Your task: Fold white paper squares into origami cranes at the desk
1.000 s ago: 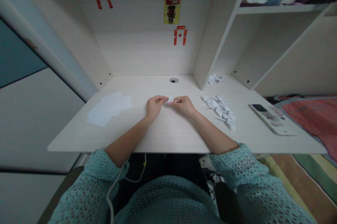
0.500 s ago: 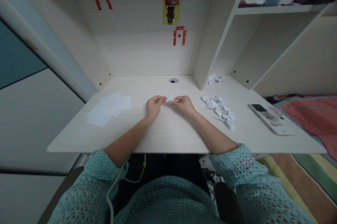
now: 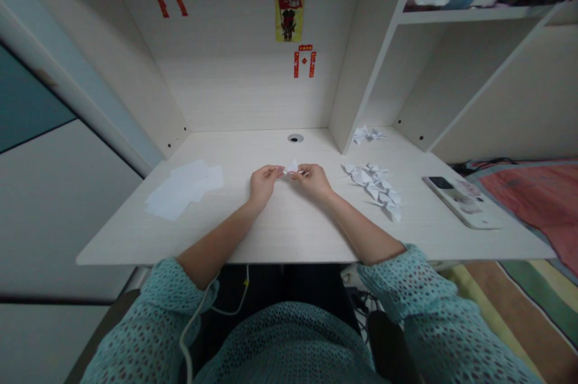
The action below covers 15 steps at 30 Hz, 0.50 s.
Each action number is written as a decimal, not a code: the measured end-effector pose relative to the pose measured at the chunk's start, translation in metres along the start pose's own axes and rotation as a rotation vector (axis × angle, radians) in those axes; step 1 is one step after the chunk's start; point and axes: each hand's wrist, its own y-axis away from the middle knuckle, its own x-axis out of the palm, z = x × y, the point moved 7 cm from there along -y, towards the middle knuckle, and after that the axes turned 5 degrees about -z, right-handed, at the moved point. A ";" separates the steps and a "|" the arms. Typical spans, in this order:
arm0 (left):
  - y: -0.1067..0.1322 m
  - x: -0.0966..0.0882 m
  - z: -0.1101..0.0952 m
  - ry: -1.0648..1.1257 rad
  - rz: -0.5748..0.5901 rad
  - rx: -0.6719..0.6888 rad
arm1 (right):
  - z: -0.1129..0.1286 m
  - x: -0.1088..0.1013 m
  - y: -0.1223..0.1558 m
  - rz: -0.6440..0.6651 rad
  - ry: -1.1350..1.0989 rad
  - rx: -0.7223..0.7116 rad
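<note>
Well, from my head camera, a pale desk (image 3: pixel 280 233) spans the middle of the frame, with a back panel (image 3: pixel 239 77) above it bearing one yellow poster (image 3: pixel 289 11) and two red stickers (image 3: pixel 304 61). Overlapping white sheets (image 3: pixel 183 188) lie at centre left; right of centre are two heaps of folded papers (image 3: pixel 374 184), too tangled to count, and one phone (image 3: pixel 460 202). At the centre, my left hand (image 3: pixel 264 185) and right hand (image 3: pixel 316 181) pinch one small paper piece (image 3: pixel 293 165) between fingertips. Against a second ago, the room sits slightly farther left in frame; my grip looks unchanged.
</note>
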 end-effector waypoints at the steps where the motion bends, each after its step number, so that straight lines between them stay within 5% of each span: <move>1: 0.000 0.000 0.000 0.001 0.005 0.004 | 0.000 0.000 0.000 -0.010 -0.002 -0.007; 15: -0.002 -0.002 -0.011 -0.033 -0.001 0.068 | 0.008 0.001 0.001 0.080 -0.184 -0.004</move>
